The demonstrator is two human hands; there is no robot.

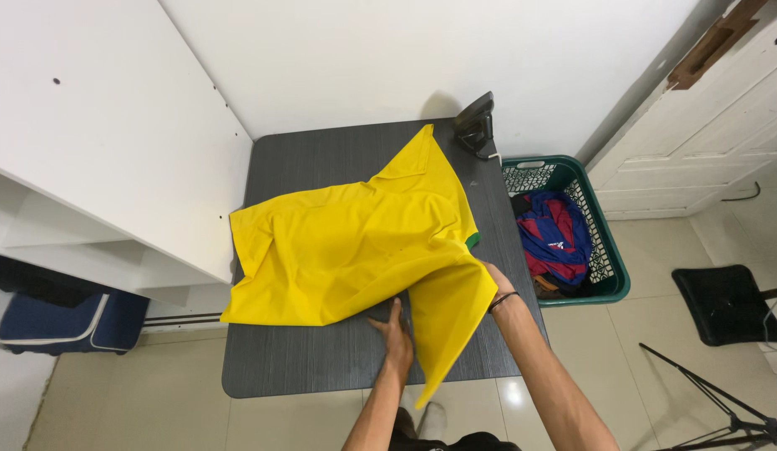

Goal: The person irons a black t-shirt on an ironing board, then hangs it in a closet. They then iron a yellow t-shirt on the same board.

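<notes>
On the table (321,367) — hands seemingly gripping shirt (346,250) edge.

shirt (355,250) on table (321,367) | iron (475,125) behind | basket (609,284) right of table

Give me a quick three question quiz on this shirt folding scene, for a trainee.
1. True or false: the yellow shirt lies on the dark table.
2. Which hand presses flat on the table at the shirt's edge: left or right?
3. What stands at the table's far corner: A) clothes iron B) kettle C) lamp?

Key:
1. True.
2. The left hand; the right hand lifts a shirt edge.
3. A, the clothes iron, near the green laundry basket.
</notes>
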